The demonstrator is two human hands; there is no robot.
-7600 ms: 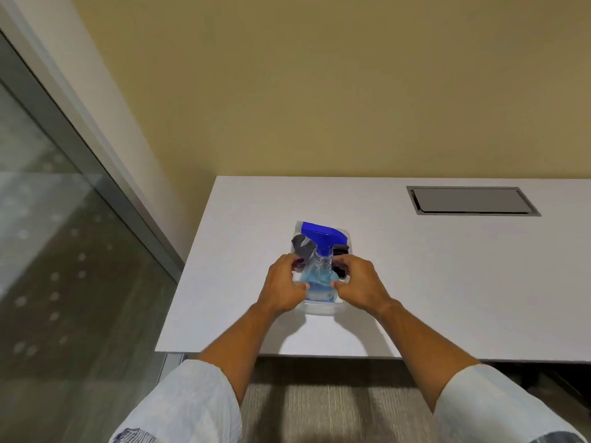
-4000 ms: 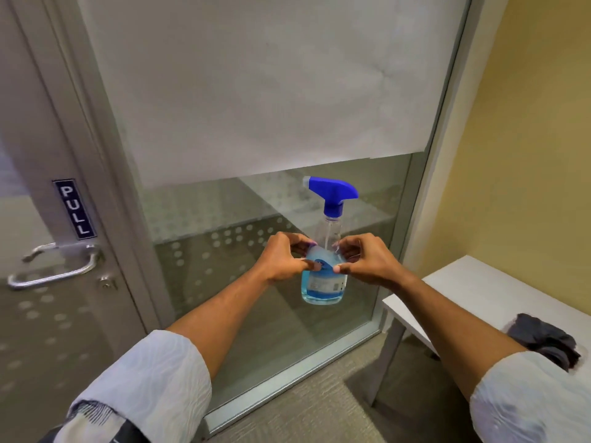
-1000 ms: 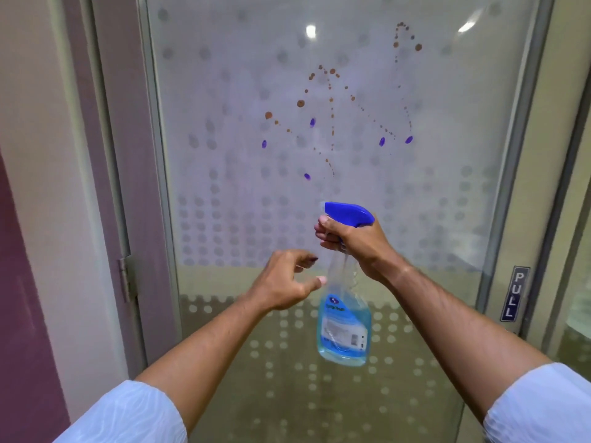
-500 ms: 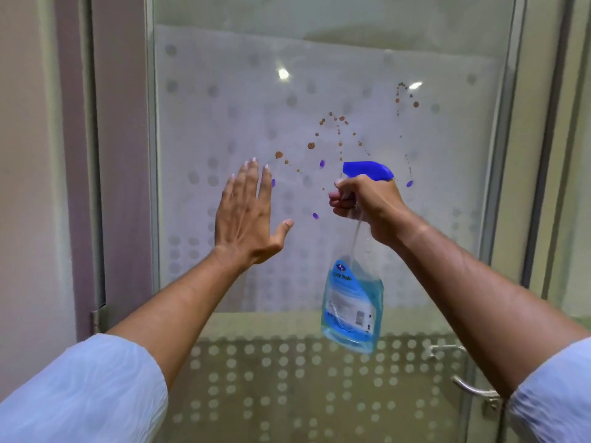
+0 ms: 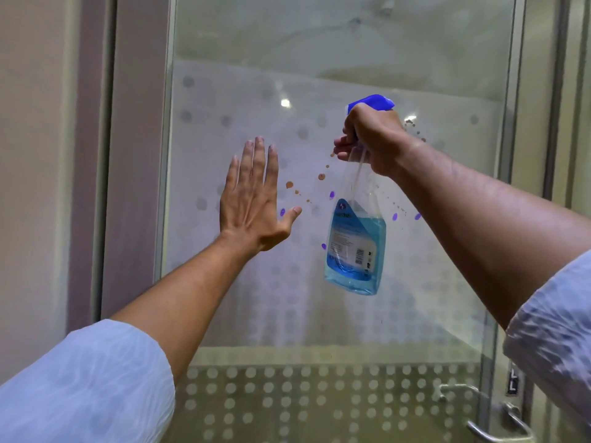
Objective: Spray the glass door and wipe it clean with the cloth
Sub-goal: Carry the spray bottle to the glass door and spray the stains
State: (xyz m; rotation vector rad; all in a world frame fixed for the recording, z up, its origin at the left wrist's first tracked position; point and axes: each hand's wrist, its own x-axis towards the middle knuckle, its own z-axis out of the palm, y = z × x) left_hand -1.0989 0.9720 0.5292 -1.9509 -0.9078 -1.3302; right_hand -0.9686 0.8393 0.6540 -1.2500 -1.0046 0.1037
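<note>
Ahead of both hands, the glass door (image 5: 319, 282) is spotted with brown and purple marks; being rigid and slick, it is judged wipeable under firm pressure. The spray bottle (image 5: 355, 247), half-full and light, is gripped at its neck by the right hand (image 5: 372, 139). The left hand (image 5: 252, 199) is held open, empty.

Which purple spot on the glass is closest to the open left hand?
The purple spot just beside the left hand's thumb; the other purple spots lie farther right, around the spray bottle.
</note>
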